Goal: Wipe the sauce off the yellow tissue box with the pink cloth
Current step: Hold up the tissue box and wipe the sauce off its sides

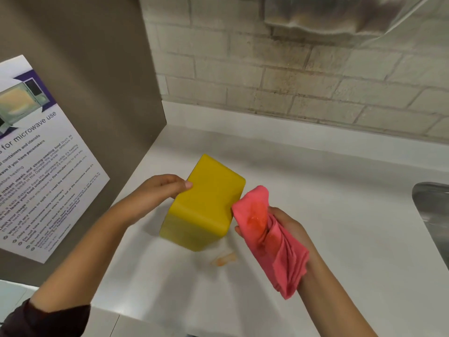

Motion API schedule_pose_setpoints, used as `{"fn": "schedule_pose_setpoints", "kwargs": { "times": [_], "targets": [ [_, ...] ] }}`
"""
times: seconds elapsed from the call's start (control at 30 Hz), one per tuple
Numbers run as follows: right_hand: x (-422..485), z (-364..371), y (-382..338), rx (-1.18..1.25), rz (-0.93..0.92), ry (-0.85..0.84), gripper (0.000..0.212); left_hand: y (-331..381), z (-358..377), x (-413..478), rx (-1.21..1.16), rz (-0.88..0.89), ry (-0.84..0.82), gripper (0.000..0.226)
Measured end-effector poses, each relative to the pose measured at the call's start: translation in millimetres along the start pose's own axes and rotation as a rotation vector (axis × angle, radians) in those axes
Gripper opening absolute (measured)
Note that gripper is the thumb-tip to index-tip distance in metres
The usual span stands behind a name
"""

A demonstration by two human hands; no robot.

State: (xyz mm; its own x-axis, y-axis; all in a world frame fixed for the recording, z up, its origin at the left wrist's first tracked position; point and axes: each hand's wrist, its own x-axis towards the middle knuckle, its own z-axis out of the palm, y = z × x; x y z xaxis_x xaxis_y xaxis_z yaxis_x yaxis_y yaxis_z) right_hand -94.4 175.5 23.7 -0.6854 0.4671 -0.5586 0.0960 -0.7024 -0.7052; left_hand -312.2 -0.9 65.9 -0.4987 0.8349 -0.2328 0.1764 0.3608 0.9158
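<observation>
The yellow tissue box [206, 203] is tilted above the white counter [328, 190], its smooth faces turned toward me. My left hand [160, 188] grips its left side, thumb on the upper face. My right hand [286, 224] holds the bunched pink cloth [264, 234] just right of the box; the cloth's top edge touches the box's right corner. An orange sauce stain shows on the cloth. A smear of orange sauce [223, 260] lies on the counter below the box.
A brown panel with a microwave-use poster [41, 166] stands at the left. A tiled wall [291, 81] runs behind the counter. The rim of a metal sink [432, 215] is at the right edge.
</observation>
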Motion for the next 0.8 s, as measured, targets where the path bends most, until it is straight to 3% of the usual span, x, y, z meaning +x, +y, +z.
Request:
{"fn": "schedule_pose_setpoints", "kwargs": {
  "times": [0.07,0.17,0.3,0.43,0.57,0.7,0.8],
  "targets": [
    [-1,6,2,0.141,0.039,-0.050,0.035,0,-5,0,-0.038,0.021,-0.024,0.011],
    [1,5,11,0.252,0.131,-0.122,0.039,-3,-13,-13,-0.070,0.039,-0.093,0.030],
    [-5,3,27,0.221,0.188,-0.228,0.023,-16,-12,-26,-0.044,0.002,-0.148,0.046],
    [1,6,41,0.205,0.268,-0.269,0.040,-25,-5,-33,-0.055,-0.051,-0.149,0.048],
    [6,8,49,0.189,0.312,-0.306,0.048,-23,5,-35,-0.103,-0.096,0.000,0.035],
    [10,10,52,0.157,0.390,-0.289,0.049,-32,21,-28,-0.030,-0.106,0.196,0.057],
    [12,9,56,0.147,0.394,-0.226,0.042,-34,32,-26,-0.068,-0.081,0.310,0.053]
  ]
}}
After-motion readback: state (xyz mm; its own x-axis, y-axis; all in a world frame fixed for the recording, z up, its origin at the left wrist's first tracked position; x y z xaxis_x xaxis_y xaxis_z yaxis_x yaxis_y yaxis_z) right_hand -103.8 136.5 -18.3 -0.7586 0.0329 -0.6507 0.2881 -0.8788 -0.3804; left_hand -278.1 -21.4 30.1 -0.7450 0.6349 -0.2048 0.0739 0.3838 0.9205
